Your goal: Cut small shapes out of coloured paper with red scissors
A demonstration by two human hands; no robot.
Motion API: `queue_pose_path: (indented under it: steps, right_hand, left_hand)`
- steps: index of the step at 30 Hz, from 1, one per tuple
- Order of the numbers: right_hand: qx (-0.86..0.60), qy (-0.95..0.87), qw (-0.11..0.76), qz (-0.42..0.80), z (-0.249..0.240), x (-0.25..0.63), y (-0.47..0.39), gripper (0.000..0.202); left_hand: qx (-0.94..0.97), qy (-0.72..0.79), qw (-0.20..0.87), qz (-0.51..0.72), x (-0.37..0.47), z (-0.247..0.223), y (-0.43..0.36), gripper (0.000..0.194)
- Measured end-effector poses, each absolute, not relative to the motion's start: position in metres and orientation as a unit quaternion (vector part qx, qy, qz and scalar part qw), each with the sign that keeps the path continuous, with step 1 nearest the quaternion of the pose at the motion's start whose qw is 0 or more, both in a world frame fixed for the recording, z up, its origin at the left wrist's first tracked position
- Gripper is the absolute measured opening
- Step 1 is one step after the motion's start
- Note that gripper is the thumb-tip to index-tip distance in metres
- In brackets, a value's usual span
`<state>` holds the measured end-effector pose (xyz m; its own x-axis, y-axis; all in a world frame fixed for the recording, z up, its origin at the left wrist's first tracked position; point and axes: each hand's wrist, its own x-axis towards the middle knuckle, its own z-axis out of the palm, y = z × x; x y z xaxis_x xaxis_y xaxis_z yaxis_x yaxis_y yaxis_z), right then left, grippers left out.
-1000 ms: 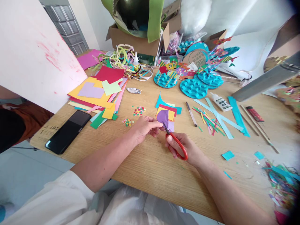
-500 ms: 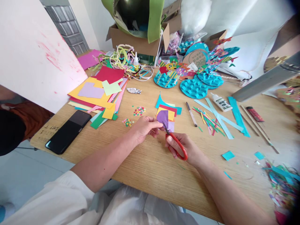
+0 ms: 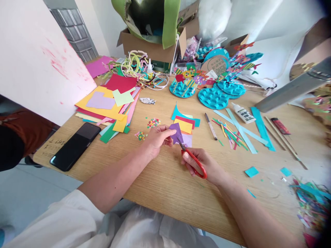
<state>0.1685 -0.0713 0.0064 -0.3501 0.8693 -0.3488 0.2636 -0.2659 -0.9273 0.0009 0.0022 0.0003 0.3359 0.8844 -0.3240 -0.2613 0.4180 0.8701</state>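
Pinched between the fingers of my left hand (image 3: 158,140) is a small piece of purple paper (image 3: 176,133). My right hand (image 3: 200,162) grips red-handled scissors (image 3: 197,162), whose blades point up and left at the lower edge of the purple paper. Beneath and behind the paper lie a lilac piece (image 3: 186,140), a yellow piece (image 3: 184,126), a red piece and a teal scrap (image 3: 177,113) on the table. Small piles of coloured paper bits (image 3: 153,123) sit just beyond my left hand.
A black phone (image 3: 74,146) and stacked coloured paper (image 3: 99,103) lie left. A pen (image 3: 211,126), paper strips (image 3: 240,131), a glue bottle (image 3: 243,113) and brushes lie right. Blue textured discs (image 3: 213,97) and a cardboard box (image 3: 152,48) stand at the back.
The purple paper has moved slightly left and turned in my left hand, now showing a pointed corner at the top. The scissors have shifted slightly down and left.
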Motion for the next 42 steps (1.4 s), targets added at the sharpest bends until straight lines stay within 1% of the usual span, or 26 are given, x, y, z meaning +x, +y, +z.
queue_pose_path:
  steps: [8,15,18,24,42]
  right_hand:
    - [-0.514,-0.519,0.291,0.618,0.0035,0.1710,-0.0729,0.056]
    - [-0.511,-0.482,0.307,0.642,0.0049,0.1705,-0.0743,0.057]
    - [-0.508,-0.482,0.310,0.643,0.0052,0.1704,-0.0743,0.056]
    - [-0.504,-0.496,0.296,0.642,0.0042,0.1716,-0.0745,0.058]
    - [-0.503,-0.518,0.288,0.629,0.0037,0.1704,-0.0725,0.056]
  left_hand:
    - [0.336,0.408,0.760,0.378,0.0003,0.0006,0.0024,0.016]
    - [0.349,0.385,0.791,0.322,0.0012,0.0049,-0.0001,0.019]
    - [0.350,0.397,0.786,0.320,0.0018,0.0044,-0.0006,0.021]
    - [0.362,0.414,0.772,0.319,0.0023,0.0034,-0.0012,0.015]
    - [0.379,0.414,0.770,0.303,0.0024,0.0006,-0.0023,0.009]
